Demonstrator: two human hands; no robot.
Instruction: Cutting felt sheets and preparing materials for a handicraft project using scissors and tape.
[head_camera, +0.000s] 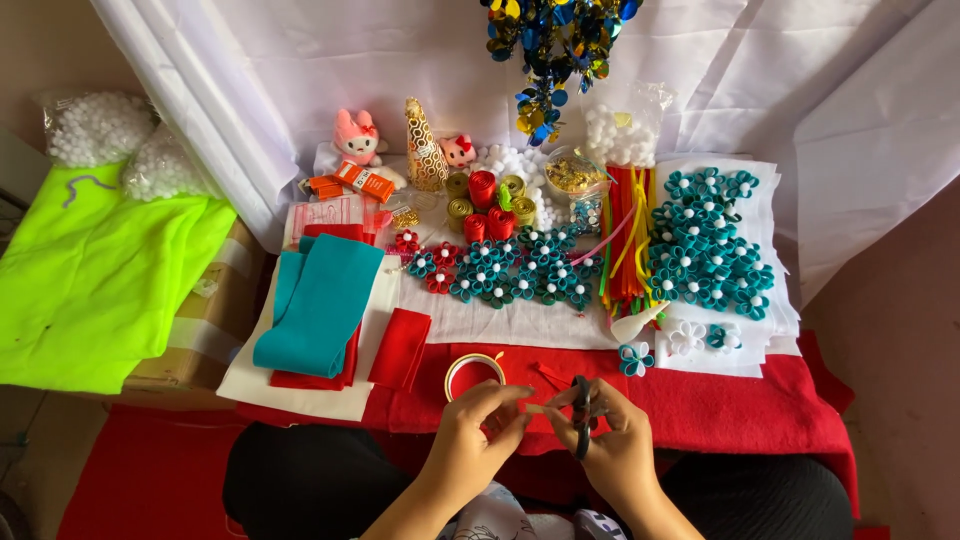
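My left hand (478, 432) pinches a small red felt piece (535, 409) just above my lap, at the near edge of the red felt cloth (740, 400). My right hand (612, 440) holds black scissors (581, 415) with fingers through the handles, the blades next to the felt piece. A roll of red ribbon (472, 372) lies just beyond my left hand. A thin red strip (550, 376) rests on the cloth beyond my hands.
Teal felt flowers (708, 240) cover white sheets at right, more teal and red flowers (500, 272) in the middle. Coloured pipe cleaners (626, 235), ribbon rolls (485, 200), folded teal felt (318, 305), red felt (400, 348), plush toys (356, 136), and neon green cloth (95, 270) at left.
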